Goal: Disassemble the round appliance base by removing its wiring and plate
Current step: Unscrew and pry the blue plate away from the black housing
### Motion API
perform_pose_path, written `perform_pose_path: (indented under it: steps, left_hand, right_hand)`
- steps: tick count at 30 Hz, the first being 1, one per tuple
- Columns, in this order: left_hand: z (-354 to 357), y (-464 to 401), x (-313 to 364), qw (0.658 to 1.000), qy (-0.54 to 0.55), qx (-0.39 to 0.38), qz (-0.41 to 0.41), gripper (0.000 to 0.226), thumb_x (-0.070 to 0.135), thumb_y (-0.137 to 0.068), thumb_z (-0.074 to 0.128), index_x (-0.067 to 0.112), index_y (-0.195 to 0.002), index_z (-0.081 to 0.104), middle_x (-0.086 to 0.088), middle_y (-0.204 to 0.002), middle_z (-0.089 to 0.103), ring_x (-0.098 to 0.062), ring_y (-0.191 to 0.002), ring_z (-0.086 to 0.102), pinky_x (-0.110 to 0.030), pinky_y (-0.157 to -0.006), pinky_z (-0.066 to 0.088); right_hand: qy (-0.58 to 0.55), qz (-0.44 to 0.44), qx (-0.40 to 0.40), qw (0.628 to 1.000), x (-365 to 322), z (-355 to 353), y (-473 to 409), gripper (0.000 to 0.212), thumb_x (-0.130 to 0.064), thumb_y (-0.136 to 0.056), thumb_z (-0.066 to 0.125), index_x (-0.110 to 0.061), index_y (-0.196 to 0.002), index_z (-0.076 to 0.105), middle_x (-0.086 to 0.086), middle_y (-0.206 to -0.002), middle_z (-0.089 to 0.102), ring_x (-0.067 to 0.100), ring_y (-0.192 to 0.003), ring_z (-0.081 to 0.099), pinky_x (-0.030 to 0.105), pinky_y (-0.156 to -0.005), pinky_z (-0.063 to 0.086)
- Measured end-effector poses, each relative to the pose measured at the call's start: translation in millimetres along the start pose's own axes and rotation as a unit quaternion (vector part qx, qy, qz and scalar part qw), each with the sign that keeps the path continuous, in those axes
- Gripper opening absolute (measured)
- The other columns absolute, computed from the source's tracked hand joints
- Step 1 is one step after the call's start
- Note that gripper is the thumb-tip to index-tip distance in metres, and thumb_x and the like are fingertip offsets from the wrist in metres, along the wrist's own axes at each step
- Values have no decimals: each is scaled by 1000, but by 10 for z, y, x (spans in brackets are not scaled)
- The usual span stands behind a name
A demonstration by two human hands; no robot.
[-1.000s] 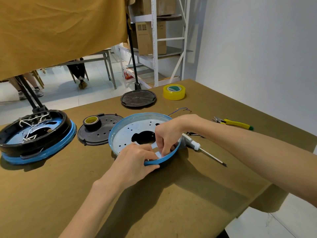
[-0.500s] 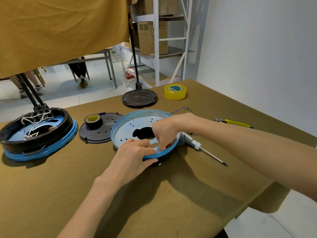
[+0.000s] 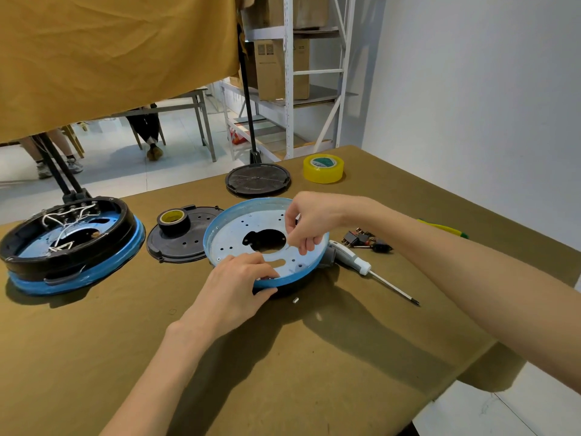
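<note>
A round metal plate with a blue rim lies tilted on a black base part at the table's middle. My left hand grips the plate's near rim, thumb under the edge and fingers on top. My right hand hovers over the plate's far right side with its fingers curled and its tips pinched together; whether they hold anything is too small to see. A second base, a black ring with a blue band and white wiring inside, sits at the far left.
A black cover carrying a black tape roll lies left of the plate. Behind are a black disc and yellow tape. To the right lie a screwdriver, loose connectors and yellow-handled pliers. A small screw lies near the plate.
My right hand has lifted out from the plate's near rim and moved to its far right side. My left hand keeps its grip on the near rim.
</note>
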State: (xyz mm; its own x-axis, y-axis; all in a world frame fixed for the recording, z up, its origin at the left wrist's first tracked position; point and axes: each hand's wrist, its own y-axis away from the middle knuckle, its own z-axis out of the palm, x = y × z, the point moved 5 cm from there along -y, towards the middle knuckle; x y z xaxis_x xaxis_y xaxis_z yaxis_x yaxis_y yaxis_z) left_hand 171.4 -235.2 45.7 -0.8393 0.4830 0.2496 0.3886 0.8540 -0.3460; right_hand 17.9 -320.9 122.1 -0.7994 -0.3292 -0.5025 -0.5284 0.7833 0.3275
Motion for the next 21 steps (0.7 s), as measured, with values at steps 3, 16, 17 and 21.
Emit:
perform_pose_path:
  steps: [3,16,17,21]
  left_hand:
    - [-6,-1,41,1000,22,0,18,31,42,-85,78,42,-112,63,23,-102,52,-2,-95,50,-19,-83,46]
    - [247,215,157,977,23,212,3,18,32,-86,73,20,-100,71,5,-100,69,-16,-100,59,-37,-97,39]
    - [258,224,143,976,27,216,1,19,33,-87,72,20,-100,72,5,-100,69,-16,-100,59,-37,-96,40]
    - [263,219,123,974,45,220,-4,23,40,-89,64,21,-99,71,5,-101,69,-13,-100,58,-30,-96,36]
  right_hand:
    - [-87,-31,59,994,163,17,246,4,-12,-87,68,-11,-86,64,2,-76,77,8,-67,68,21,-63,54]
    - [79,-31,183,980,761,1011,616,13,-34,-93,62,-29,-104,65,-18,-70,56,0,-66,58,13,-53,36]
    - [78,-33,204,975,725,1031,593,20,-41,-93,62,-30,-109,67,-19,-70,56,0,-66,58,14,-54,38]
    - [91,-10,279,956,604,1199,477,49,-69,-85,60,-29,-111,72,-13,-91,71,4,-77,60,26,-63,49]
